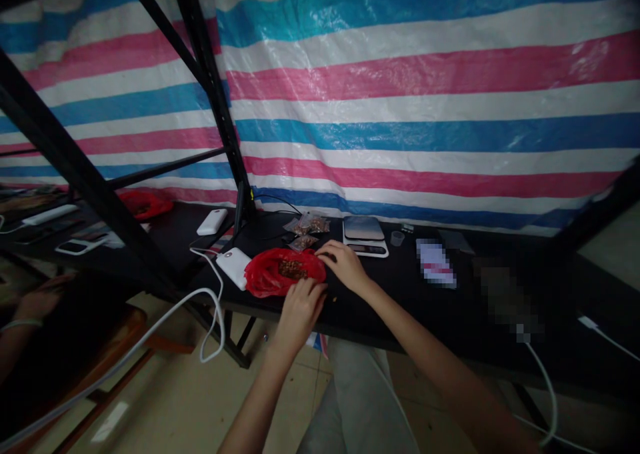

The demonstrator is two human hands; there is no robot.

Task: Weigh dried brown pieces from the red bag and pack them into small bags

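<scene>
A red plastic bag (257, 274), its mouth spread wide, lies on the black table with a heap of small brown pieces (293, 269) inside; their kind is too small to make out. My left hand (303, 307) is at the bag's near right edge, fingers bent and closed on the red plastic. At the right rim, my right hand (344, 265) has thumb and fingers pinched together on the bag's edge. Just behind are several small clear bags (313, 224) of similar brown bits. To their right stands a white kitchen scale (364, 229) with a bare metal plate.
A white power bank (233, 267) with a cable touches the bag's left side. A small clear cup (397, 239) and a blurred phone (436, 264) lie right of the scale. Black frame posts (210, 87) rise at left, where another person's hand (45, 297) shows.
</scene>
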